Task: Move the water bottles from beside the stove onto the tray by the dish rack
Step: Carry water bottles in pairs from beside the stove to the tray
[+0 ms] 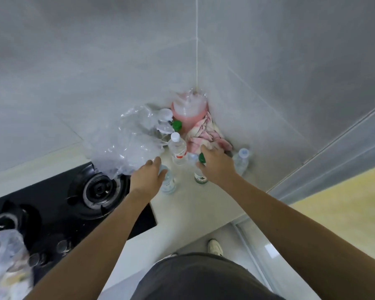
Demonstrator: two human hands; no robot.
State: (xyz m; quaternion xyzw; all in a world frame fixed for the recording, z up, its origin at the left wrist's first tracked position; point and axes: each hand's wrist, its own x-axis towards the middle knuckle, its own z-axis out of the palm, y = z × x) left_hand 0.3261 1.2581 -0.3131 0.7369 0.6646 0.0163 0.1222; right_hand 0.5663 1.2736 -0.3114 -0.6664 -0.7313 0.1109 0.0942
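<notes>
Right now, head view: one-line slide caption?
Left hand and right hand reach onto water bottles on the counter beside the stove.

Clear glossy plastic water bottles (178, 149) stand on a smooth pale worktop (188, 204); lower left, the glossy black stove (52, 204) looks like glass; crumpled cloth (206, 135) behind.

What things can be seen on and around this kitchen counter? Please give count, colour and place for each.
water bottles: at least four, clear, upright on the counter right of the stove
green cap: one, behind the bottles
large bottle: one, pink liquid, in the wall corner
cloth: one, pink and white, crumpled beside the large bottle
plastic wrap: one, clear, behind the stove
gas stove: one, black, left
counter: one, pale
left hand: over a bottle's cap
right hand: over a green-capped bottle
</notes>
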